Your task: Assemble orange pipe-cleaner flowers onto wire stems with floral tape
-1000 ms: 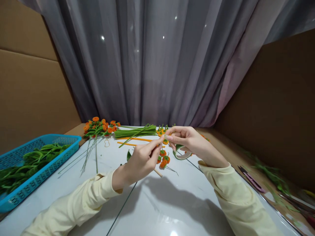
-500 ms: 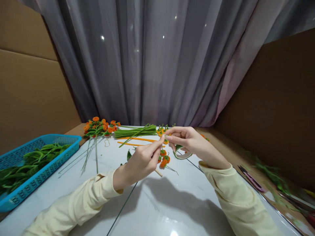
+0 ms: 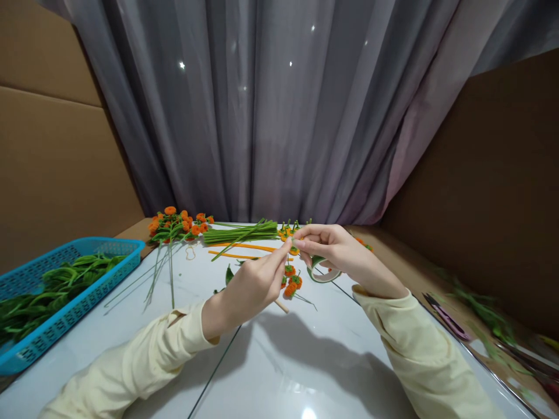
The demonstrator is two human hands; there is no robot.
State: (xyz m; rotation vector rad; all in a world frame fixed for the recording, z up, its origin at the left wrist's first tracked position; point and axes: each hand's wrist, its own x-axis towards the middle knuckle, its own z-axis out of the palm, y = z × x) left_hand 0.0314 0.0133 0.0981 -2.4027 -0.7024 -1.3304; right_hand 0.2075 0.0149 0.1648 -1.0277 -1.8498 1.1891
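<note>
My left hand (image 3: 248, 286) is closed, thumb and forefinger pinched together at the middle of the view. What sits in that pinch is too small to make out. My right hand (image 3: 338, 251) meets it fingertip to fingertip, and a roll of green tape (image 3: 325, 279) hangs from its curled fingers. Small orange flowers (image 3: 292, 286) lie on the table just below the fingertips. Yellow-orange flowers (image 3: 286, 233) show behind the hands, partly covered. A thin wooden stick (image 3: 282, 306) pokes out from under my left hand, beside a dark green leaf (image 3: 229, 274).
A blue basket (image 3: 126, 261) of green leaves (image 3: 82, 273) stands at left. Orange flower bunches (image 3: 172, 224), green stems (image 3: 240, 233) and orange strips (image 3: 244, 247) lie toward the back of the white table (image 3: 266, 372). Pink-handled scissors (image 3: 449, 320) rest at right. Cardboard and a grey curtain surround it.
Both hands stay almost in place, fingertips still together. My left hand has shifted only very slightly; the tape roll hangs as before.
</note>
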